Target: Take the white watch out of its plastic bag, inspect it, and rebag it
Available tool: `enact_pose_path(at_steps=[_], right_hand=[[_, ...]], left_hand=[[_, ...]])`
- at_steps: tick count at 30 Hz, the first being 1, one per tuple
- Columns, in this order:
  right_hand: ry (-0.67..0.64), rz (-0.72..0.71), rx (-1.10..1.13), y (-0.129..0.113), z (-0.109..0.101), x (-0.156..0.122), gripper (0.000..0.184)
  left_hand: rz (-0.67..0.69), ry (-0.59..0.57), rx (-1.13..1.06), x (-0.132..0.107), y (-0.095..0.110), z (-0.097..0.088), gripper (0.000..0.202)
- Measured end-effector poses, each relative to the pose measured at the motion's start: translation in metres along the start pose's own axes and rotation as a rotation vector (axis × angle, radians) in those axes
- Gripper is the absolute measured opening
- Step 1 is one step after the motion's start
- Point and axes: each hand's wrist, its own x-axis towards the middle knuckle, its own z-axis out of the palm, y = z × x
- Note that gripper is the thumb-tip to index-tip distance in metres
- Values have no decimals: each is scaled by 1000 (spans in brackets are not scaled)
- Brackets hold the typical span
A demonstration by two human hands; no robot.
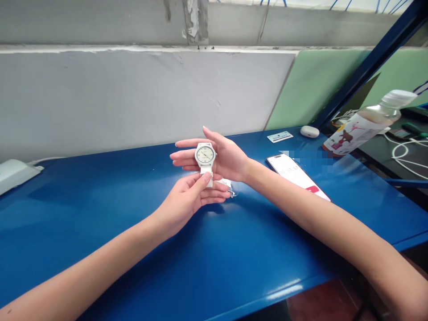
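Note:
A white wristwatch (205,155) with a round pale dial stands above the table, its face turned towards me. My left hand (183,196) pinches the lower part of its white strap between thumb and fingers. Behind the watch, my right hand (230,157) is open, with its fingers stretched to the left and its thumb raised. The watch overlaps the right hand's fingers and palm; whether they touch I cannot tell. Just past the left fingertips, a small white and silvery thing (231,191) lies on the table, partly hidden and too small to name.
On the blue table (83,214), a phone (297,176) showing a timer lies under my right forearm. Beyond it are a card (280,137), a white earbud case (309,131) and a tilted drink bottle (364,125). A white device (18,174) sits at far left. A wall stands behind.

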Motion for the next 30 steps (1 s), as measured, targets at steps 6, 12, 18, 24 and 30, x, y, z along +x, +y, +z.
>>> enact_pose_path(at_steps=[6,12,18,24,30], right_hand=[[6,-5,-40,-3,4,-2,44],[-45,-33,94,-2,-4,-1,44],[-28,-29,162,-3,-2,-2,49],[-47,-34,149,-4,-2,-2,45],[75,-33,-11,1,-3,0,32]], left_hand=[[-32,87,45,1,2,-4,34],[-44,55,-25,1,6,-3,33],[-50,-79,-112,1,4,-2,36],[-53,-31,-77,1,2,-3,37],[-11,85,-12,-1,5,0,39]])
